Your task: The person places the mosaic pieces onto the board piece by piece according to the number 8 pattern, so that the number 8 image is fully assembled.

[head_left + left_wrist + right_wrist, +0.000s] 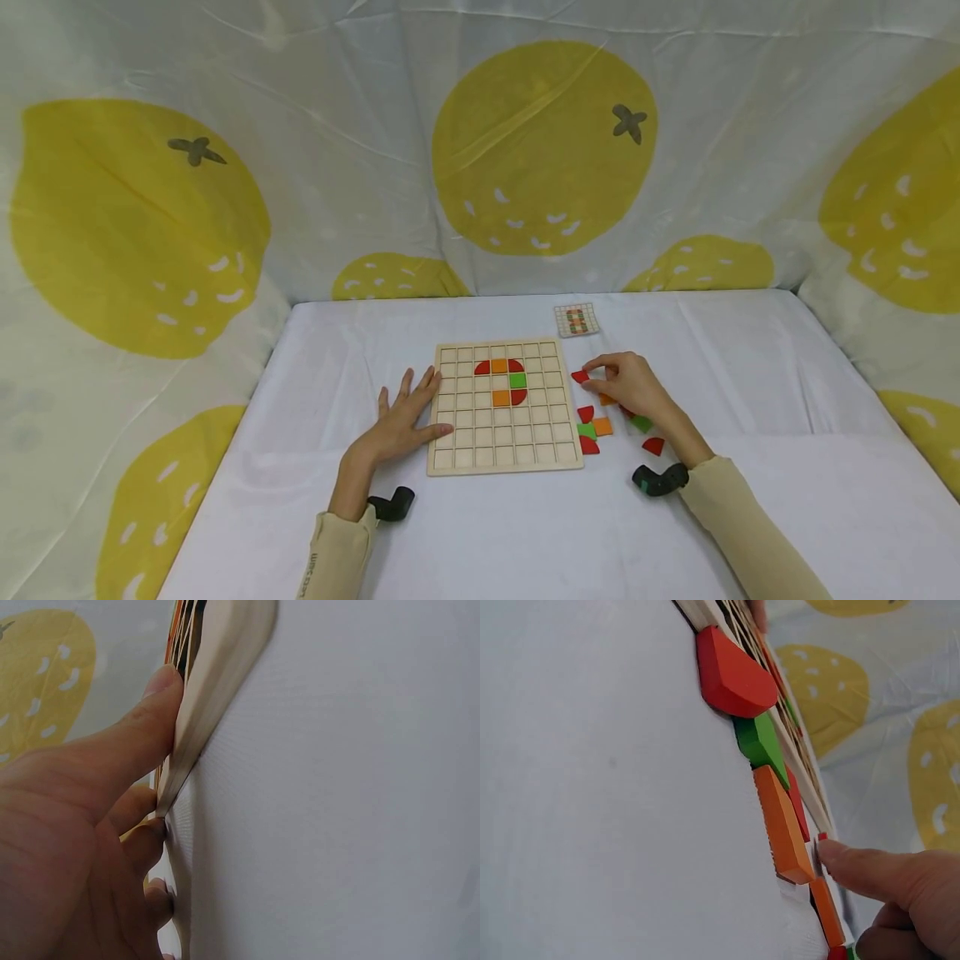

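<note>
A square wooden grid board [465,446] lies on the white cloth. Set in its upper cells are red quarter-circle pieces, orange squares [501,398] and a green square [517,380]. My left hand [408,421] rests on the board's left edge, fingers spread, thumb [150,727] against the rim in the left wrist view. Just off the board's right edge, my right hand [633,386] pinches a red quarter-circle piece [579,377] between thumb and index finger. In the right wrist view, only a sliver of that red piece [823,836] shows at the fingertip.
Loose pieces lie right of the board: red quarter-circles [653,446], a green piece [587,431], an orange square [603,426] and others partly under the right hand. A small pattern card [577,319] lies behind the board. A lemon-print curtain [360,167] stands around the table.
</note>
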`<state>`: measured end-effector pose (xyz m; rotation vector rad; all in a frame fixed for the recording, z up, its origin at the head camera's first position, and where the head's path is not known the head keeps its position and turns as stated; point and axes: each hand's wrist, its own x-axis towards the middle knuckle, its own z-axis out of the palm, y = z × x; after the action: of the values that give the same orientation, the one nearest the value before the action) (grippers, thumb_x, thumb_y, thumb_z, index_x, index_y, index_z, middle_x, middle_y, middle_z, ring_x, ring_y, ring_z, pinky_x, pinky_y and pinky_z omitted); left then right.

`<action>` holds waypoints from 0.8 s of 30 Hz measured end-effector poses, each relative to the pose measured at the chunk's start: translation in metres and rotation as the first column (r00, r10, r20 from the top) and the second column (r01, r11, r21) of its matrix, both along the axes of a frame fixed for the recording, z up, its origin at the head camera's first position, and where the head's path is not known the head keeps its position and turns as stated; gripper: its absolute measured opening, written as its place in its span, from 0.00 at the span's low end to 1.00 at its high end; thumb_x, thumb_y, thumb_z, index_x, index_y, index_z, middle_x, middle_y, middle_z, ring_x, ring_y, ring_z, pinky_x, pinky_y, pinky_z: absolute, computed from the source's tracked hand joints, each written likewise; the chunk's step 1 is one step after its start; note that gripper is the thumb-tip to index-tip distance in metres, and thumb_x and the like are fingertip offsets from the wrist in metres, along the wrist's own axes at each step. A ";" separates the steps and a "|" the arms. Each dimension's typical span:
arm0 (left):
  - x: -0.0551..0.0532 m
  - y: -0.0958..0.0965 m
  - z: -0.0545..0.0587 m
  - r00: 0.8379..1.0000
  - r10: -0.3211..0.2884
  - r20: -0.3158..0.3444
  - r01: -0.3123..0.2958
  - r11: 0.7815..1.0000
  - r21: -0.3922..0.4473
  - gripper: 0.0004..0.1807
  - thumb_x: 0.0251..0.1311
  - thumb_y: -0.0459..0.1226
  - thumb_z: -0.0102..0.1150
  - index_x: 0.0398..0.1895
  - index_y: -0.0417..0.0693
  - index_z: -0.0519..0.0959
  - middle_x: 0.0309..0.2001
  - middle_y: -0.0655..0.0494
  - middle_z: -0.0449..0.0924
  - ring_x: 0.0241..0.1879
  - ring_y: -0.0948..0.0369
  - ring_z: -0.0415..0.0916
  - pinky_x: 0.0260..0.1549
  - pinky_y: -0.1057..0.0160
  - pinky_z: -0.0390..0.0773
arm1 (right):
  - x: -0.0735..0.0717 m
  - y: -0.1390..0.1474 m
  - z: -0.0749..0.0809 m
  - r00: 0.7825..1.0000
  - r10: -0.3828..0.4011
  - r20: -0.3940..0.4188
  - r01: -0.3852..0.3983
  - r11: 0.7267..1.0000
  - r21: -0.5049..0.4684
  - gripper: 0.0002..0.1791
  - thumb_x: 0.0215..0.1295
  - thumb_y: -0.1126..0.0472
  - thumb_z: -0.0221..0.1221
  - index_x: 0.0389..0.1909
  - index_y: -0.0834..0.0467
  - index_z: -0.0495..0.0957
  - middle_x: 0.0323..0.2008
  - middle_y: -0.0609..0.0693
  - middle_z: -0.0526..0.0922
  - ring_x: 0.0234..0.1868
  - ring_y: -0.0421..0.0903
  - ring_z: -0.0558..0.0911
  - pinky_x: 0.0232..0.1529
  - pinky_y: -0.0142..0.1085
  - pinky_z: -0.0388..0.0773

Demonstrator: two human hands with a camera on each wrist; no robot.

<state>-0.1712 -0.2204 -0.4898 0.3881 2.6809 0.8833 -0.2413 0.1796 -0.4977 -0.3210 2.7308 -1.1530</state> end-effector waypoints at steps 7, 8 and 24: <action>0.000 0.001 0.001 1.000 0.004 0.004 -0.004 1.000 -0.002 0.52 0.68 0.51 0.65 0.84 0.44 0.45 0.85 0.46 0.38 0.84 0.39 0.23 0.73 0.28 0.18 | 0.011 -0.020 0.009 0.998 -0.034 -0.062 0.030 0.998 -0.063 0.18 0.60 0.55 0.75 0.49 0.58 0.89 0.14 0.44 0.59 0.15 0.42 0.61 0.19 0.30 0.53; 0.000 0.001 0.001 1.000 0.004 0.005 -0.004 1.000 -0.001 0.52 0.68 0.51 0.65 0.84 0.44 0.45 0.85 0.46 0.37 0.84 0.39 0.23 0.73 0.28 0.18 | 0.013 -0.026 0.010 0.998 -0.033 -0.054 0.029 0.997 -0.076 0.18 0.59 0.54 0.75 0.48 0.57 0.89 0.14 0.44 0.59 0.15 0.42 0.61 0.19 0.29 0.52; 0.000 0.000 0.000 1.000 0.007 0.004 -0.007 1.000 0.002 0.52 0.69 0.52 0.64 0.84 0.45 0.45 0.86 0.46 0.38 0.84 0.40 0.23 0.73 0.28 0.19 | 0.037 -0.127 0.009 0.989 0.124 -0.086 -0.132 0.987 -0.090 0.13 0.60 0.56 0.75 0.44 0.57 0.90 0.15 0.43 0.63 0.18 0.37 0.62 0.21 0.28 0.56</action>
<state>-0.1711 -0.2201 -0.4898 0.3775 2.6791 0.8883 -0.2041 0.0523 -0.4886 -0.5586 2.6806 -1.2638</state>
